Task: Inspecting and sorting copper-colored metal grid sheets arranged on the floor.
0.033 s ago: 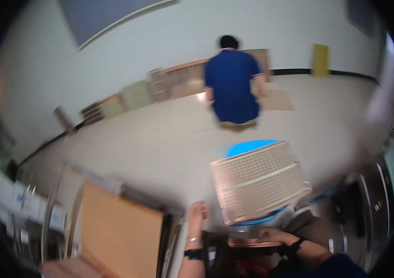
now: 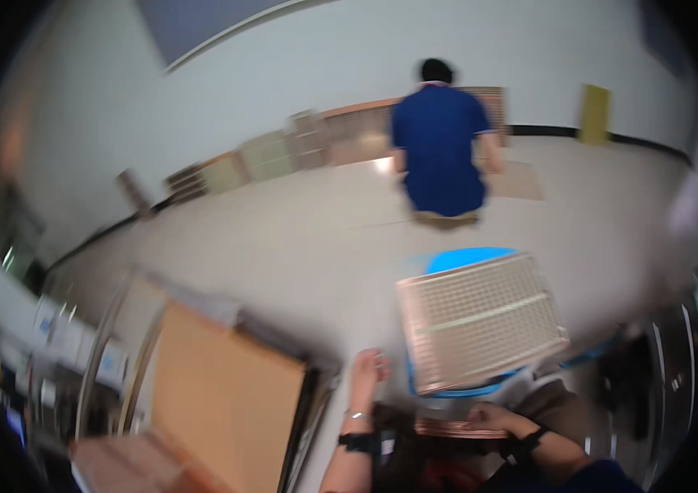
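Observation:
My left hand [image 2: 369, 366] is raised beside a beige grid panel [image 2: 480, 320], fingers loosely apart and holding nothing; a black watch sits on that wrist. My right hand [image 2: 489, 419] lies low in the picture, gripping the edge of a flat copper-coloured grid panel [image 2: 446, 428]. The beige panel rests tilted on a blue round container [image 2: 468, 259] just beyond both hands. The picture is blurred.
A person in a blue top [image 2: 439, 152] kneels at the far wall, facing a row of leaning panels [image 2: 283, 152]. A brown board [image 2: 230, 394] stands on a metal cart [image 2: 111, 345] at my left. A yellow sign [image 2: 594, 113] leans on the wall.

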Available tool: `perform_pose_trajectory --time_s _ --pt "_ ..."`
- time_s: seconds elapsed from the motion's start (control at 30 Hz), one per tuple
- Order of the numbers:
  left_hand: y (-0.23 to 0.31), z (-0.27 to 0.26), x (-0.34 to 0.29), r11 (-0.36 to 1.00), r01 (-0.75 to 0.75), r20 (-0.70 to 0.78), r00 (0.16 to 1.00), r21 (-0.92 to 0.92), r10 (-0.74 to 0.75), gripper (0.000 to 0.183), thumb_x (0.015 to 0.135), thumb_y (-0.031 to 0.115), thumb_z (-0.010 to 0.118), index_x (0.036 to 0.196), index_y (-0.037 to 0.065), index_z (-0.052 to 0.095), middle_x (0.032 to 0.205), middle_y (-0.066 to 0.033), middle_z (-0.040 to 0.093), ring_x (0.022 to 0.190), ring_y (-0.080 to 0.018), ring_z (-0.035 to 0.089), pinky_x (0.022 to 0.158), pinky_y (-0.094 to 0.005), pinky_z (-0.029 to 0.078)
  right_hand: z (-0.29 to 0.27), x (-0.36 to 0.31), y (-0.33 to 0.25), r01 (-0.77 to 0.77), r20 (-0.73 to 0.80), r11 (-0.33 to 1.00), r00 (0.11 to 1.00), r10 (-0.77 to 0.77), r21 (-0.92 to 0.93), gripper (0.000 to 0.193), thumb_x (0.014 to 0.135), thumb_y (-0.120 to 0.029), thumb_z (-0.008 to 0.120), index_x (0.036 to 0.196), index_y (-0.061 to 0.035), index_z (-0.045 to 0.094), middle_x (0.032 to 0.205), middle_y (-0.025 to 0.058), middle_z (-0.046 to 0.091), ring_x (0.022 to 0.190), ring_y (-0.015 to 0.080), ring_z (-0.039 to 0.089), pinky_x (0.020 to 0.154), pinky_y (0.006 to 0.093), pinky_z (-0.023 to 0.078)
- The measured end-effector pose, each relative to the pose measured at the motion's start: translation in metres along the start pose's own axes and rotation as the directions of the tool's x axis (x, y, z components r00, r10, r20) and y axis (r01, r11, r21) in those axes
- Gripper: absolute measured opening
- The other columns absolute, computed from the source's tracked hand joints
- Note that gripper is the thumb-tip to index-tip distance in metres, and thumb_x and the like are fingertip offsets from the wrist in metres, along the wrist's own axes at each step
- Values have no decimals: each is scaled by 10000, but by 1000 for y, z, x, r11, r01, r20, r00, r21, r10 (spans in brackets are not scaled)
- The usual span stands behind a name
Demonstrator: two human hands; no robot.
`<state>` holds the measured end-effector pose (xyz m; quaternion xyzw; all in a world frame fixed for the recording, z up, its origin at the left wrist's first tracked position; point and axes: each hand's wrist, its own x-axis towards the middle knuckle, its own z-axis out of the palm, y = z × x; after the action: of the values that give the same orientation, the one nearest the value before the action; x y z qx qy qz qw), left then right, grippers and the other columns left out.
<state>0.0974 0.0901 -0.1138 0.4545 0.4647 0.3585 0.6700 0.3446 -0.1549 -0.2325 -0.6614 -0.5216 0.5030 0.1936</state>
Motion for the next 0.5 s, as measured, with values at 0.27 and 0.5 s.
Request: perform_pose_trajectory --time_s 0.27,0.5 --pt "-17 19 -14 995 -34 32 999 98 31 306 974 318 404 1088 74 547 805 -35 596 648 -95 552 575 -221 463 -12 -18 -52 -100 -181 958 982 52 -268 374 779 -342 680 1052 -90 632 935 173 654 887 317 633 775 381 498" --pt "8 0 -79 860 -239 14 965 451 261 188 946 165 467 1036 22 549 763 -91 594 684 -151 588 646 -290 476 -16 -2 -32 24 -9 746 999 -39 -665 321 745 -356 663 932 -95 653 795 168 653 753 382 619 678 458 498"
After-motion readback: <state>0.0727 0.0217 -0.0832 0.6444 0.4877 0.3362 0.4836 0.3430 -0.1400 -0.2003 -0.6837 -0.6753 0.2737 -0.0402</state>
